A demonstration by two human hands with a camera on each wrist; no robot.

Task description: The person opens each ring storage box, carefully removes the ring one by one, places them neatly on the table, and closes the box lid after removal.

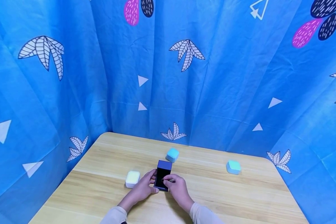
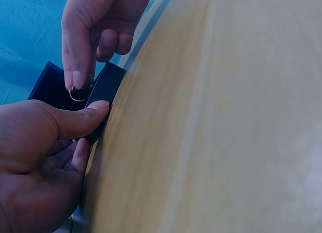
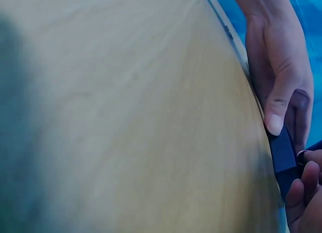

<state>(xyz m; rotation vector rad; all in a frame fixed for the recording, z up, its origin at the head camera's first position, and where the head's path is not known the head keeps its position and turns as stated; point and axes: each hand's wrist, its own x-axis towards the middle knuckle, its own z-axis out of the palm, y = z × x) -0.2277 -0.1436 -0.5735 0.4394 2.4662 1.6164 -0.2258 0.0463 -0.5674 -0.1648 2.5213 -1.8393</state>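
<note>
Head view: dark box [image 1: 161, 173], lid up, on the table [image 1: 240, 193]
Left hand [image 1: 143, 186]: I've got fingers curled round it
Right hand [image 1: 179, 188]: I'm pinching a ring [image 2: 76, 100] (tiny thing) at the box's opening

Bright Head View, Dim Wrist Views

In the head view we see bright, even light on the table [image 1: 240, 199] and curtain [image 1: 226, 77], with a soft shadow below the right hand [image 1: 178, 188]; inside the dark box [image 1: 164, 165], tones fall to near black. Both wrist views are dimmer and bluish. In the left one we note pale glare at the table's right margin and a thin highlight on the ring [image 2: 76, 100]. In the right one, a greenish shape [image 3: 17, 132] blurs out of focus at left.
</note>
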